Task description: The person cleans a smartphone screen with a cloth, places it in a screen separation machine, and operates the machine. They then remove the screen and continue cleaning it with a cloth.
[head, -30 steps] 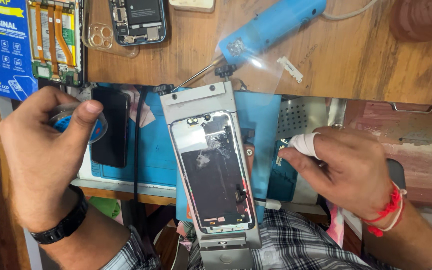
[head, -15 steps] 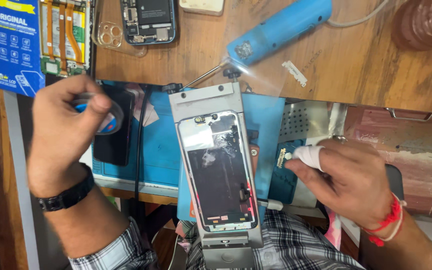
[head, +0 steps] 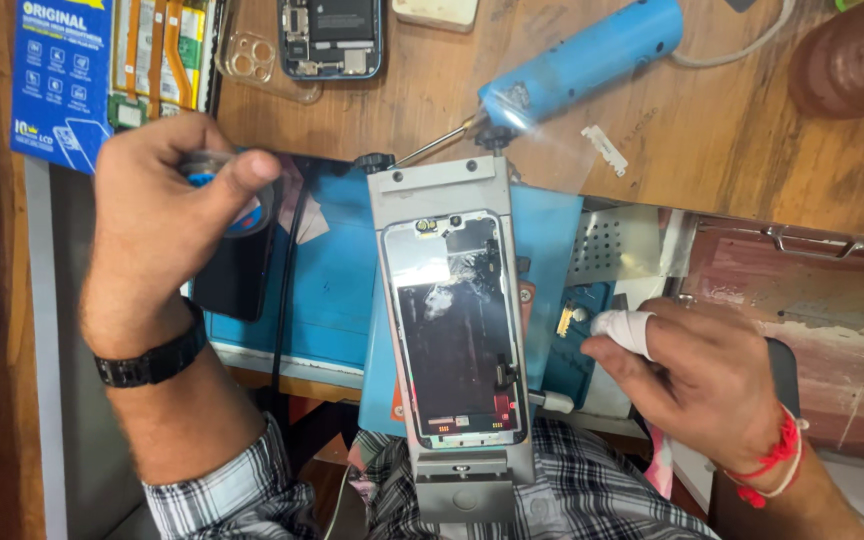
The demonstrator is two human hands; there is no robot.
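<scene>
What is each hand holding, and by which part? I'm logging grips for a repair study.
The left hand pinches a small round blue-and-clear object at its rim, between thumb and fingers. The right hand grips a white wad at its rear end.

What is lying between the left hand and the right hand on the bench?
In the head view, a grey metal holder with a cracked phone screen clamped in it lies between the left hand and the right hand, over a blue mat.
</scene>
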